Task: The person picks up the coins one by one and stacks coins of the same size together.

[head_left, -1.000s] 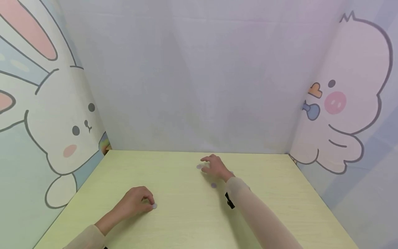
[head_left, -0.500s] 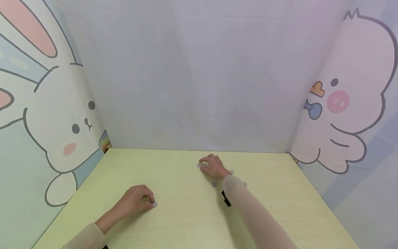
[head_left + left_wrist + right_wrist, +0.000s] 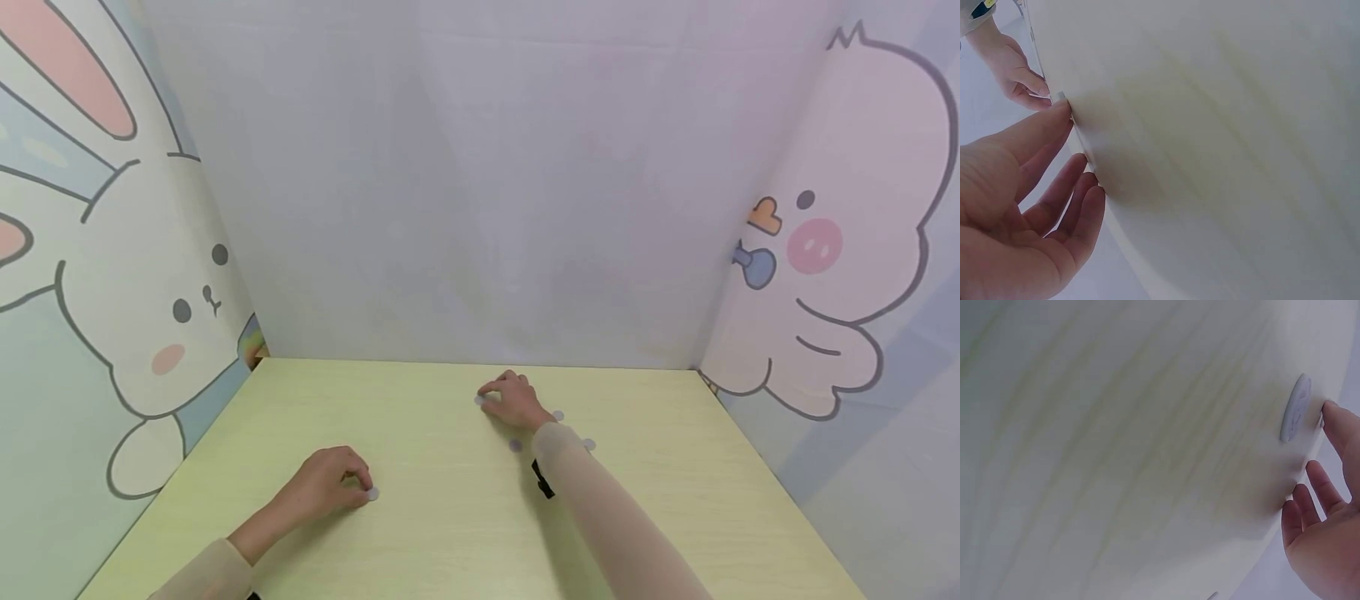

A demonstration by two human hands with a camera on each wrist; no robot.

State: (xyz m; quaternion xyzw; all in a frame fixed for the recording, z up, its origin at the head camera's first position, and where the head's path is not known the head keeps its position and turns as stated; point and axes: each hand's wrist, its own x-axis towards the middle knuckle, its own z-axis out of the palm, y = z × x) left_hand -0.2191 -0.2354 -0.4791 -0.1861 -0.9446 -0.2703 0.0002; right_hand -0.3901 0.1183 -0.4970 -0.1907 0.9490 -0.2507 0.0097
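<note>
My left hand point(image 3: 330, 482) rests low over the table's left half, its thumb and index finger pinching a pale, coin-like disc point(image 3: 372, 494). In the left wrist view only a sliver of that disc point(image 3: 1060, 97) shows by the fingertips. Farther back, my right hand point(image 3: 516, 403) pinches another pale coin-like disc point(image 3: 479, 400) at the tabletop; in the right wrist view the fingers hide most of it. A purplish disc point(image 3: 515, 446) lies flat below the right hand. Two more pale discs lie to its right, one by the wrist point(image 3: 558, 415) and one beside the sleeve point(image 3: 589, 445).
The light yellow wooden table point(image 3: 435, 550) reaches back to a plain pale curtain point(image 3: 480, 200). Printed side walls stand left and right, with a rabbit point(image 3: 142, 333) and a chick-like figure point(image 3: 847, 200).
The right hand's thumb and index finger have closed in on the far disc, and its forearm has shifted slightly left, uncovering the discs near the sleeve. The left hand has stayed in place.
</note>
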